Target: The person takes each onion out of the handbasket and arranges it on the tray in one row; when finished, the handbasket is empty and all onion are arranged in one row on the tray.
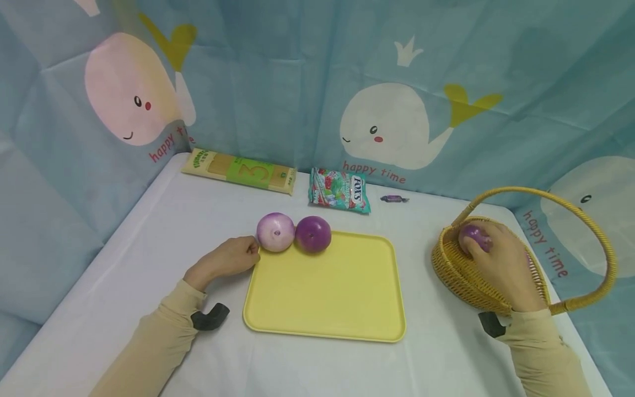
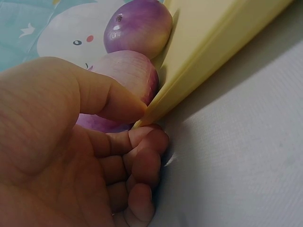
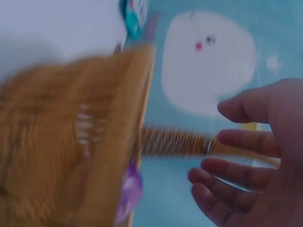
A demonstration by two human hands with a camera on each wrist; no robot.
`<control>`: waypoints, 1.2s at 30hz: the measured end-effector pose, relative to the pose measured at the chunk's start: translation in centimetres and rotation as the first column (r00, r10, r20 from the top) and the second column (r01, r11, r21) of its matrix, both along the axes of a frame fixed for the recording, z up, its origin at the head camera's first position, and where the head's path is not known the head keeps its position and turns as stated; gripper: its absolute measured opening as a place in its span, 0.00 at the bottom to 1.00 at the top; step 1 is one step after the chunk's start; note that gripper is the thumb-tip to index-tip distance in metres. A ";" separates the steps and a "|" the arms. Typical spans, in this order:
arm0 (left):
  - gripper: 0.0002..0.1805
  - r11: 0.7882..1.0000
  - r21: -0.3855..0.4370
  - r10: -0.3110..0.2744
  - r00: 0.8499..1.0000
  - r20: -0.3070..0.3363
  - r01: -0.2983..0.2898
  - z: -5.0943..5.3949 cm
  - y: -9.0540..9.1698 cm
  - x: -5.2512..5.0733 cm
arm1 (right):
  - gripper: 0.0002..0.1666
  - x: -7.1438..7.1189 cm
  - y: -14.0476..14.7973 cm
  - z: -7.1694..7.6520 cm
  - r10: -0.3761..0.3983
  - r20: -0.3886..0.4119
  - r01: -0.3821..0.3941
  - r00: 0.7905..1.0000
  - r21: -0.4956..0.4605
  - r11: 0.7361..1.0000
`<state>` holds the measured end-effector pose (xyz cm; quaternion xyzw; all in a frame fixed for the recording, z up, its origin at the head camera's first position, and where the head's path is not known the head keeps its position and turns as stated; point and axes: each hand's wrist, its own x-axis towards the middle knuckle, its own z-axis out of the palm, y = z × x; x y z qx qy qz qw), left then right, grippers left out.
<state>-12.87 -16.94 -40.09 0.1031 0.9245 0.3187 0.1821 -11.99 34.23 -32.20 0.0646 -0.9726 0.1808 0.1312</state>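
Observation:
With curled fingers, my left hand [image 1: 230, 256] pinches the left edge of a yellow tray [image 1: 324, 292]. In the left wrist view, the thumb [image 2: 113, 99] lies on the tray rim [image 2: 189, 80]. Two purple onions, one paler [image 1: 275, 232] and one darker [image 1: 313, 234], sit side by side at the tray's back-left corner. My right hand [image 1: 506, 259] is over a wicker basket [image 1: 461, 284], where a purple onion [image 1: 473, 238] shows beside its thumb and fingers. In the blurred right wrist view, its fingers [image 3: 241, 170] are spread, with nothing between them.
Another purple item [image 3: 129, 194] shows at the basket rim. The basket's tall handle [image 1: 590, 215] arches to the right. Along the back lie a noodle pack [image 1: 240, 171], a candy bag [image 1: 339, 191] and a small wrapped candy [image 1: 394, 198]. A blue curtain [image 1: 268, 99] hangs behind.

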 end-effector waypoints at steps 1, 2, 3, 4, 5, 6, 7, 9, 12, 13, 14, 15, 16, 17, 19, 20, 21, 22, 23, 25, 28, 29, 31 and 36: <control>0.06 1.000 0.000 0.000 1.000 0.001 0.000 0.0 0.0 0.0 | 0.24 0.1 0.7 -0.1 -0.030 0.003 0.030 1.000 0.000 1.000; 0.06 1.000 0.000 0.001 1.000 0.003 -0.001 0.0 0.0 0.0 | 0.26 0.1 1.3 -0.2 -0.064 0.010 0.064 0.998 0.005 0.998; 0.06 1.000 0.001 0.002 1.000 0.005 -0.002 0.0 0.1 0.0 | 0.27 0.2 1.9 -0.3 -0.091 0.022 0.091 0.996 0.009 0.996; 0.06 1.000 0.002 0.003 1.000 0.006 -0.003 0.0 0.1 0.0 | 0.29 0.2 2.4 -0.5 -0.114 0.029 0.114 0.993 0.017 0.993; 0.06 1.000 0.001 0.004 1.000 0.006 -0.004 0.0 0.1 0.0 | 0.31 0.2 2.9 -0.7 -0.135 0.036 0.134 0.990 0.028 0.991; 0.06 1.000 0.000 0.003 1.000 0.007 -0.003 0.0 0.1 0.0 | 0.33 0.3 3.4 -0.9 -0.156 0.051 0.155 0.986 0.036 0.987; 0.06 1.000 0.000 0.002 1.000 0.009 -0.003 0.0 0.1 0.0 | 0.34 0.3 3.8 -1.1 -0.173 0.057 0.170 0.983 0.049 0.984; 0.06 1.000 -0.002 0.000 1.000 0.011 0.001 0.0 0.1 0.0 | 0.37 0.4 4.7 -1.7 -0.198 0.078 0.192 0.977 0.074 0.979; 0.07 1.000 0.001 -0.007 1.000 0.009 0.007 -0.1 0.2 0.0 | 0.38 0.6 5.6 -2.6 -0.206 0.078 0.197 0.975 0.114 0.974; 0.07 1.000 0.000 -0.007 1.000 0.009 0.007 -0.1 0.2 0.0 | 0.39 0.6 5.9 -2.9 -0.203 0.077 0.191 0.976 0.133 0.972; 0.06 1.000 -0.002 -0.005 1.000 0.007 0.005 -0.1 0.2 0.0 | 0.40 0.5 6.2 -3.1 -0.199 0.084 0.185 0.976 0.149 0.971; 0.06 1.000 -0.004 -0.005 1.000 0.005 0.005 -0.1 0.2 0.0 | 0.40 0.5 6.4 -3.3 -0.192 0.084 0.176 0.978 0.167 0.970; 0.06 1.000 -0.005 -0.003 1.000 0.005 0.003 -0.1 0.2 0.0 | 0.40 0.4 6.6 -3.5 -0.182 0.081 0.164 0.980 0.184 0.969; 0.06 1.000 -0.009 -0.003 1.000 0.002 0.003 -0.1 0.1 0.0 | 0.40 0.3 6.7 -3.7 -0.172 0.078 0.153 0.982 0.198 0.968; 0.06 1.000 -0.015 0.002 1.000 0.002 -0.002 -0.1 0.1 0.0 | 0.40 0.2 7.0 -4.0 -0.155 0.078 0.135 0.985 0.217 0.967; 0.06 1.000 -0.016 0.002 1.000 0.002 -0.002 -0.1 0.1 0.0 | 0.41 0.2 7.1 -4.1 -0.150 0.079 0.130 0.985 0.223 0.966; 0.06 1.000 -0.016 0.000 1.000 0.001 0.000 -0.1 0.1 0.0 | 0.40 0.2 7.1 -4.2 -0.144 0.074 0.124 0.987 0.224 0.967; 0.06 1.000 -0.015 -0.001 1.000 -0.001 0.001 -0.1 0.1 0.0 | 0.39 0.2 7.1 -4.3 -0.142 0.073 0.123 0.987 0.224 0.967; 0.06 1.000 -0.014 -0.002 1.000 -0.003 0.001 -0.1 0.1 0.0 | 0.39 0.2 7.2 -4.3 -0.147 0.077 0.126 0.986 0.225 0.966; 0.06 1.000 -0.010 -0.003 1.000 -0.006 0.003 -0.1 0.1 0.1 | 0.39 0.3 7.3 -4.3 -0.169 0.095 0.143 0.981 0.230 0.963; 0.06 1.000 -0.008 -0.002 1.000 -0.009 0.002 0.0 0.1 0.1 | 0.41 0.5 7.4 -4.1 -0.218 0.135 0.177 0.967 0.265 0.948; 0.06 1.000 -0.008 -0.002 1.000 -0.008 0.002 0.0 0.1 0.1 | 0.41 0.6 7.5 -4.0 -0.233 0.147 0.185 0.961 0.278 0.943; 0.06 1.000 -0.009 -0.002 1.000 -0.008 0.002 0.0 0.0 0.1 | 0.43 0.7 7.5 -3.9 -0.252 0.169 0.196 0.953 0.292 0.936; 0.06 1.000 -0.009 0.000 1.000 -0.012 0.000 0.0 0.1 0.1 | 0.44 1.0 7.6 -3.7 -0.263 0.183 0.211 0.947 0.262 0.942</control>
